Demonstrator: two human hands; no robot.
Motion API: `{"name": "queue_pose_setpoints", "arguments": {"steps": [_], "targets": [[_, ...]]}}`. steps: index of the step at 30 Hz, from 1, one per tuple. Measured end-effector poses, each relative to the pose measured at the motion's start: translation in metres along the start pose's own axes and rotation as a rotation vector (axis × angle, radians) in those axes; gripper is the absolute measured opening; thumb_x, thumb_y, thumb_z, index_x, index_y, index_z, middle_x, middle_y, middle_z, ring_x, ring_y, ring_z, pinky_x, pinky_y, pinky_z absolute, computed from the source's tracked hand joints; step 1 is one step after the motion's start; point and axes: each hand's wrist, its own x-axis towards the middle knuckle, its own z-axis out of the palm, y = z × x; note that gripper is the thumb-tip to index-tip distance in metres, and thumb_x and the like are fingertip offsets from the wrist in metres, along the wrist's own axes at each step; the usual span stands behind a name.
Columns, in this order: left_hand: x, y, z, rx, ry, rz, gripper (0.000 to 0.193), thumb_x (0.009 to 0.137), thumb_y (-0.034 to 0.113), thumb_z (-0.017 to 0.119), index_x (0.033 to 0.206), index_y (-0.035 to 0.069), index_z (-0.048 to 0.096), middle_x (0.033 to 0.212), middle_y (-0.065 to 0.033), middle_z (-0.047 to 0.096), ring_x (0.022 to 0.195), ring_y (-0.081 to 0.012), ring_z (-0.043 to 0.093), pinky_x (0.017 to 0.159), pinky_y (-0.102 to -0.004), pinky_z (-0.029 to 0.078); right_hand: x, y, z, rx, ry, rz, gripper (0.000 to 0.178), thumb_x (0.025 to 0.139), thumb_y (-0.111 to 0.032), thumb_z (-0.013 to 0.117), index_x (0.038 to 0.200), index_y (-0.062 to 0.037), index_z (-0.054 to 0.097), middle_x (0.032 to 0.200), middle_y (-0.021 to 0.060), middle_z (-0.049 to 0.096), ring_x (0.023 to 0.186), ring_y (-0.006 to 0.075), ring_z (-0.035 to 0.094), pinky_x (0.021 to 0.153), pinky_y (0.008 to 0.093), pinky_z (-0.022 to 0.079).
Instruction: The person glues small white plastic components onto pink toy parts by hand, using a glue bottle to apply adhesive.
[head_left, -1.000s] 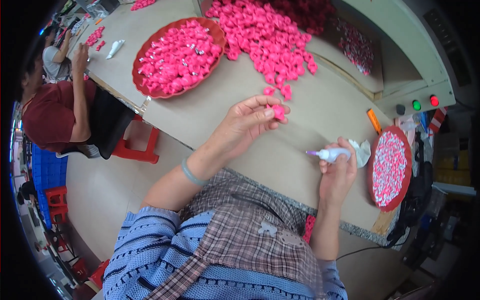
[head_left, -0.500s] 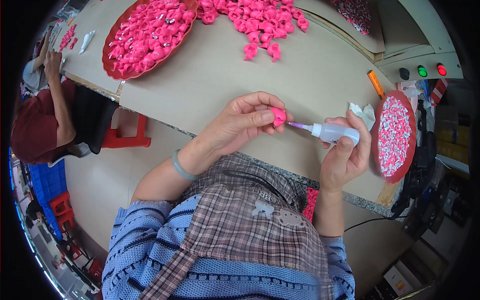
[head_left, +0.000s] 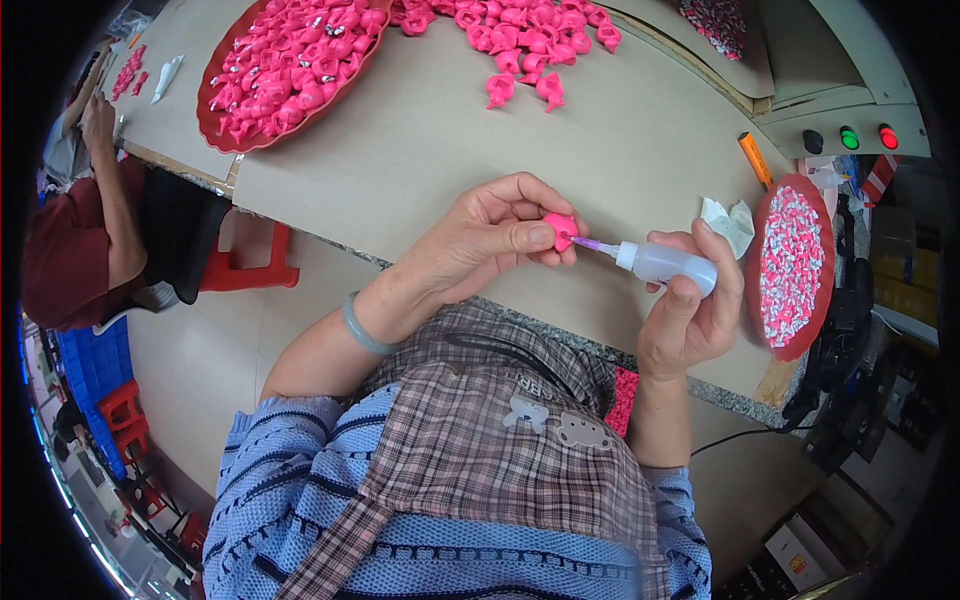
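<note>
Apparently at a dispensing step, to judge by a squeeze bottle (head_left: 678,270) aimed at a small pink piece (head_left: 562,226) above the bench (head_left: 400,140), a little in from its near edge; pinching that piece in the left hand (head_left: 500,232), with the fingers (head_left: 537,189) drawn narrow on it; gripping the bottle in the right hand (head_left: 698,300), with fingers curled about its cloudy body; pointing the purple nozzle (head_left: 596,245) leftward, tip right at the piece, touching or just short of it, too small to tell which; likewise no sure sight of any liquid at the tip; next, most likely, a call for steadiness in both hands, a light squeeze and a small drop rather than a smear, then a clean lift of the nozzle; after that, perhaps, a reach to the right end of the bench, for one of the pink and white bits (head_left: 792,265) in the oval red dish (head_left: 790,353), beside a crumpled white tissue (head_left: 728,228); towards the left, close by the near edge, a scalloped red tray (head_left: 340,96) full of similar pink pieces; farther from that edge, a loose heap (head_left: 535,38) of more.
</note>
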Motion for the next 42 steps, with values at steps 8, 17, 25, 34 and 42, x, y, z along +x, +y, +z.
{"name": "queue_pose_setpoints", "arguments": {"steps": [8, 17, 25, 34, 42], "targets": [[-0.0013, -0.0016, -0.0015, -0.008, -0.016, 0.019, 0.021, 0.090, 0.008, 0.063, 0.110, 0.003, 0.057, 0.111, -0.0177, 0.063, 0.090, -0.0178, 0.066, 0.081, -0.0280, 0.056, -0.0008, 0.0001, 0.0007, 0.016, 0.004, -0.037, 0.045, 0.094, -0.031, 0.059, 0.118, 0.0076, 0.054, 0.088, 0.0184, 0.067, 0.076, 0.0231, 0.069, 0.064, 0.0286, 0.054], [-0.0021, -0.0009, 0.0008, -0.038, -0.016, 0.026, 0.020, 0.091, 0.004, 0.060, 0.110, 0.000, 0.057, 0.105, -0.0155, 0.065, 0.090, -0.0206, 0.067, 0.081, -0.0293, 0.056, -0.0016, -0.0012, -0.0004, -0.043, -0.037, -0.048, 0.045, 0.097, -0.033, 0.055, 0.123, 0.0023, 0.052, 0.091, 0.0175, 0.066, 0.070, 0.0140, 0.059, 0.054, 0.0223, 0.043], [-0.0001, -0.0005, 0.0000, -0.044, -0.036, 0.002, 0.015, 0.091, 0.005, 0.061, 0.105, 0.000, 0.056, 0.101, -0.0149, 0.065, 0.089, -0.0226, 0.068, 0.078, -0.0289, 0.058, 0.0005, 0.0010, 0.0013, -0.059, 0.006, -0.141, 0.045, 0.094, -0.030, 0.061, 0.117, 0.0077, 0.054, 0.090, 0.0195, 0.067, 0.075, 0.0245, 0.070, 0.061, 0.0295, 0.055], [-0.0003, -0.0001, 0.0000, -0.026, -0.031, -0.011, 0.014, 0.091, 0.007, 0.062, 0.101, 0.001, 0.055, 0.103, -0.0170, 0.063, 0.086, -0.0212, 0.068, 0.075, -0.0262, 0.058, 0.0002, -0.0007, -0.0029, -0.124, -0.027, -0.205, 0.044, 0.093, -0.030, 0.062, 0.115, 0.0071, 0.054, 0.089, 0.0199, 0.067, 0.073, 0.0255, 0.069, 0.060, 0.0308, 0.055], [0.0008, 0.0008, -0.0001, -0.018, -0.021, -0.014, 0.013, 0.091, 0.007, 0.062, 0.098, 0.000, 0.054, 0.107, -0.0194, 0.061, 0.084, -0.0194, 0.068, 0.073, -0.0240, 0.058, -0.0009, -0.0009, -0.0024, -0.142, -0.009, -0.175, 0.045, 0.097, -0.034, 0.054, 0.123, 0.0030, 0.050, 0.086, 0.0184, 0.066, 0.067, 0.0160, 0.060, 0.052, 0.0231, 0.044]]}}
